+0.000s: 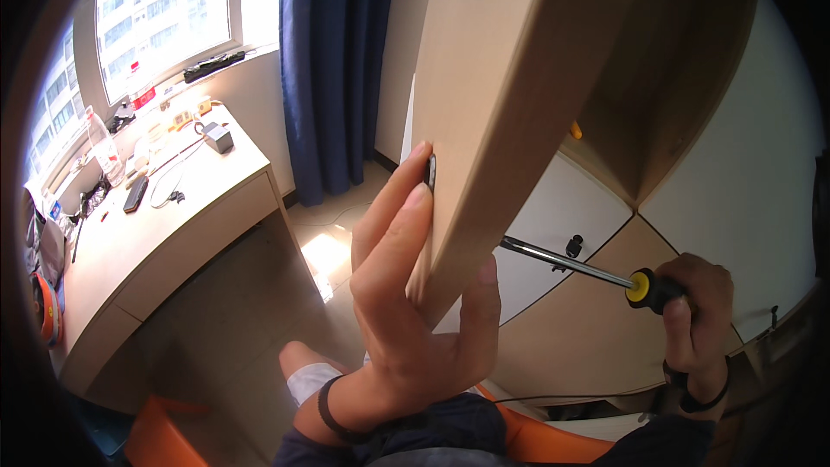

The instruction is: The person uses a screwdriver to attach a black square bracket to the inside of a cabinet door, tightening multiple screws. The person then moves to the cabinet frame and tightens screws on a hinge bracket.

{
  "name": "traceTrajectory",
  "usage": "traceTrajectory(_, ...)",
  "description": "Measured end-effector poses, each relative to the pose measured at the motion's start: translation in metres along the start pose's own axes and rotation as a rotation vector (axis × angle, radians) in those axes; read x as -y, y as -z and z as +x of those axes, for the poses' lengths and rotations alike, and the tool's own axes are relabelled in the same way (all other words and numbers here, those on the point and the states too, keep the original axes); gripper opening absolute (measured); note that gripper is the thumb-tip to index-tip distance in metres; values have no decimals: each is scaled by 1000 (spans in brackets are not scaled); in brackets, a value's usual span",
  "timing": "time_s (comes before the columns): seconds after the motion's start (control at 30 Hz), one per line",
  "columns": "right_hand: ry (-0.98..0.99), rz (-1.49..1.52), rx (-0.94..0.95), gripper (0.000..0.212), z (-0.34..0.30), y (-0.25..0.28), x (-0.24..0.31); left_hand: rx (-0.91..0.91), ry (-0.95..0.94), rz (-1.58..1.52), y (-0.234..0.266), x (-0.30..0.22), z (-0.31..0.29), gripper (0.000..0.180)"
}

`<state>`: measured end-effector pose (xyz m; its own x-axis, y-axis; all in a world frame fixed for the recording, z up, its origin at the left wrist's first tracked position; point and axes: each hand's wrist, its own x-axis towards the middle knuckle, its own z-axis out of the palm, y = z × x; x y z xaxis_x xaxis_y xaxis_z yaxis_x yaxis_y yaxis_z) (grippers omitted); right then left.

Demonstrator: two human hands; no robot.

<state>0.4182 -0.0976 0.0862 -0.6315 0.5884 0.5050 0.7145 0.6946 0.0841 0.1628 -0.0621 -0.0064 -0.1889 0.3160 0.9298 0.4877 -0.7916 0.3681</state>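
A pale wooden door panel (497, 78) stands upright in front of me, its edge toward me. My left hand (411, 311) is closed around that edge. Its fingertips press a small dark metal piece (431, 171), perhaps a handle, against the left face, while the thumb lies on the opposite side. In my right hand (702, 294) is a screwdriver (571, 260), gripped by its black and yellow handle. The steel shaft points left to the panel's right side; its tip is hidden behind the panel.
Right of the panel are white and wooden cabinet fronts (558, 329) with small black fittings (573, 246). A desk (199, 207) with bottles, cables and a dark box stands at left, below a window. A blue curtain (333, 78) hangs behind. Orange chair parts (169, 432) show below.
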Motion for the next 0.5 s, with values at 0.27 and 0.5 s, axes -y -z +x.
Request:
traceTrajectory(0.27, -193, 410, -174, 45, 3, -19, -1, -73, 5, -172, -3, 2, -4, 55)
traceTrajectory(0.5, -97, 87, -42, 35, 8, -7, 0, -56, 23, -143, 1, 0, -3, 56)
